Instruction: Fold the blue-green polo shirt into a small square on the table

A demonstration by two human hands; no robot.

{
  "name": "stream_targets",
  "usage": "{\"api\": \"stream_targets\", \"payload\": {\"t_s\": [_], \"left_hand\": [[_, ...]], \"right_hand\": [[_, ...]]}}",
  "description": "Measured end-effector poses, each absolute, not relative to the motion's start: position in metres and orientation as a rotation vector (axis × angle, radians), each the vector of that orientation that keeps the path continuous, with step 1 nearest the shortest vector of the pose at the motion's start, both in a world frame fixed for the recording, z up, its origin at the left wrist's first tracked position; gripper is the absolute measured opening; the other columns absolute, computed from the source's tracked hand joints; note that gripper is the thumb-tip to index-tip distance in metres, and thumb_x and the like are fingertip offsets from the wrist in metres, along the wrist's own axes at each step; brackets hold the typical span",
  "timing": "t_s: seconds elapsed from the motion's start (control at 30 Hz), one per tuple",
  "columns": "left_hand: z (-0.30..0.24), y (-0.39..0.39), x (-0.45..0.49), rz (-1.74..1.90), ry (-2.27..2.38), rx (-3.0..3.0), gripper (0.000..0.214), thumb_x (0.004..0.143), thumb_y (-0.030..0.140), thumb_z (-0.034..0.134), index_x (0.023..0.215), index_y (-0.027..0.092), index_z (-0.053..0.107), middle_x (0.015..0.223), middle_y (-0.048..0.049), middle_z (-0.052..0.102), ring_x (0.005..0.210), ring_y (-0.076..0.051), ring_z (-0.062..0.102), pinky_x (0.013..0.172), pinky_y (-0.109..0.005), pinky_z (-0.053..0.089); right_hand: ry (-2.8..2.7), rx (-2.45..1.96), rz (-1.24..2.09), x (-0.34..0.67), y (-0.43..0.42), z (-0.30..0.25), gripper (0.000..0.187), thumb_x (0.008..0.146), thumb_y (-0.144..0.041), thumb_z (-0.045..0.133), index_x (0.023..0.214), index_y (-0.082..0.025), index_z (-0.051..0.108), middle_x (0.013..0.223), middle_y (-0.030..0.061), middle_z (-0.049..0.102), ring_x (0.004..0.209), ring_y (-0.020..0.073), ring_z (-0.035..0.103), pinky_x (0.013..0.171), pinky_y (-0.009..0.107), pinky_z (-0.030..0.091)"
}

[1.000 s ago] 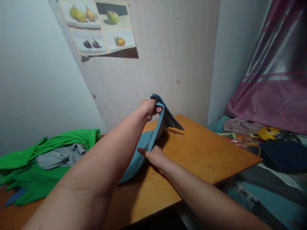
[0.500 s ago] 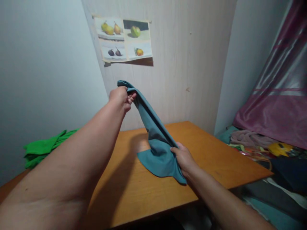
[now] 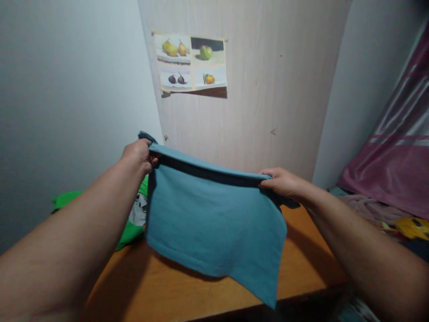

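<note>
A blue-green piece of folded cloth [image 3: 214, 219], seemingly a garment, hangs stretched between both hands above the wooden table [image 3: 214, 304]. My left hand [image 3: 139, 155] is closed around its upper left corner, where a small bunch sticks up past the fingers. At the upper right, my right hand [image 3: 283, 182] pinches the top fold, lower than the left. A dark fold runs along the top edge, and the lower right corner droops to a point near the table's front edge. Which kind of garment it is, I cannot tell.
Behind my left forearm lies a bright green cloth [image 3: 130, 235] with a white and black print. A sheet of fruit pictures [image 3: 191, 62] is fixed to the wall. At the right are a pink curtain [image 3: 385, 170] and a yellow item [image 3: 412, 228] among piled fabrics.
My right hand has risen from low on the cloth to its top edge, and my left hand has moved left and lower. The cloth has gone from bunched and slanting to spread wide.
</note>
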State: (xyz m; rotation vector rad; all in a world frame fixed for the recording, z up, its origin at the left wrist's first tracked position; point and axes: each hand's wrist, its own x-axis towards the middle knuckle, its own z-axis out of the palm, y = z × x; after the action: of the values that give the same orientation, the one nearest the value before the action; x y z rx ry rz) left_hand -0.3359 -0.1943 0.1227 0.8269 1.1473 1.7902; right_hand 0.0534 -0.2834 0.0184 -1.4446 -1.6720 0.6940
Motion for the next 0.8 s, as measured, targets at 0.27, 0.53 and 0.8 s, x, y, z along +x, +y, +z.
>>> {"api": "stream_targets", "payload": {"t_s": [0.27,0.53,0.8], "left_hand": [[0.122,-0.181,-0.335,1.884,1.229,0.756,0.007,0.083,0.018,0.057,0.077,0.019,0.053,0.049,0.0040,0.053,0.038,-0.012,0.055,0.044,-0.020,0.046],[0.029,-0.237,-0.342,1.686,1.264,0.838,0.006,0.092,0.018,0.051,0.087,0.017,0.055,0.062,-0.0013,0.064,0.041,-0.012,0.061,0.038,-0.017,0.045],[-0.109,-0.315,-0.352,1.232,1.464,0.650,0.009,0.088,0.016,0.063,0.094,0.017,0.056,0.070,-0.0057,0.070,0.050,-0.016,0.069,0.043,-0.020,0.053]], "right_hand": [[-1.633,-1.669,-0.241,0.048,-0.210,0.048,0.030,0.077,-0.018,0.057,0.100,-0.022,0.074,0.082,0.0050,0.071,0.073,0.0190,0.060,0.061,0.026,0.038],[-1.860,-1.572,-0.640,0.073,-0.246,-0.001,0.038,0.083,-0.018,0.053,0.116,-0.023,0.071,0.112,0.0089,0.073,0.102,0.0277,0.058,0.082,0.035,0.043],[-2.281,-1.496,-0.479,0.094,-0.309,-0.129,0.036,0.087,-0.013,0.050,0.115,-0.022,0.069,0.109,0.0114,0.072,0.103,0.0281,0.058,0.088,0.038,0.041]]}}
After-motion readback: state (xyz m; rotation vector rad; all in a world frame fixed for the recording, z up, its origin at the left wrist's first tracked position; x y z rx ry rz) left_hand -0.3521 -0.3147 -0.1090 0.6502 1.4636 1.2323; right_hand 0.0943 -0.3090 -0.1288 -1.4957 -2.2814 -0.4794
